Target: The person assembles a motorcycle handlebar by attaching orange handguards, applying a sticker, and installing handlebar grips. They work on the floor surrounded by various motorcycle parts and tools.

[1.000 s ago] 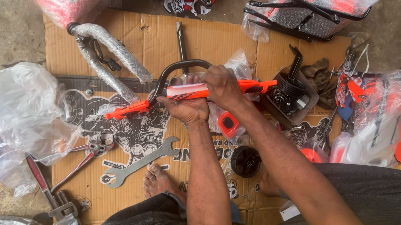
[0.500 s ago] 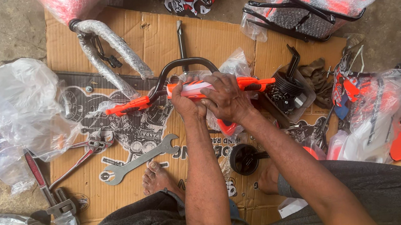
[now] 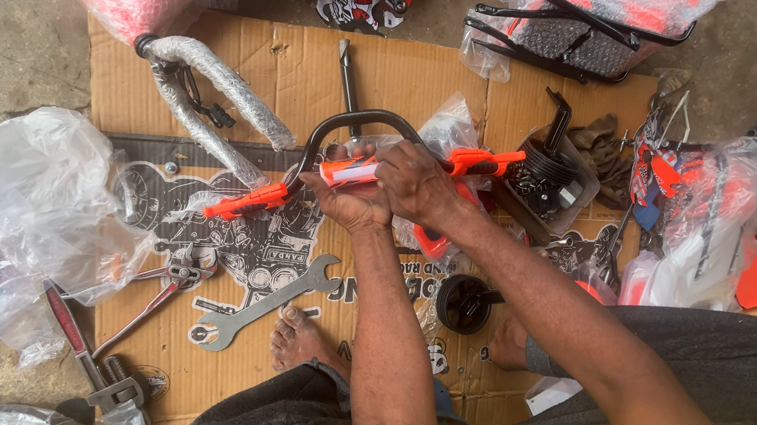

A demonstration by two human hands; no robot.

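We see both hands closed around the orange-and-white centre pad (image 3: 350, 172) of a black handlebar (image 3: 359, 124): left hand (image 3: 349, 202) beneath, right hand (image 3: 413, 185) just at three o'clock. Orange grips (image 3: 249, 202) jut sideways. A spanner (image 3: 261, 307) lies at seven o'clock on the cardboard (image 3: 305, 69).

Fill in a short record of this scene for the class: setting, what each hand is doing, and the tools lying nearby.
Setting: flattened cardboard sheet on the ground
Left hand: grips the middle of the black handlebar with orange grips
Right hand: fingers closed over the same bar beside it
Tools: open-ended spanner, pliers, pipe wrench
Foot: bare foot on the cardboard
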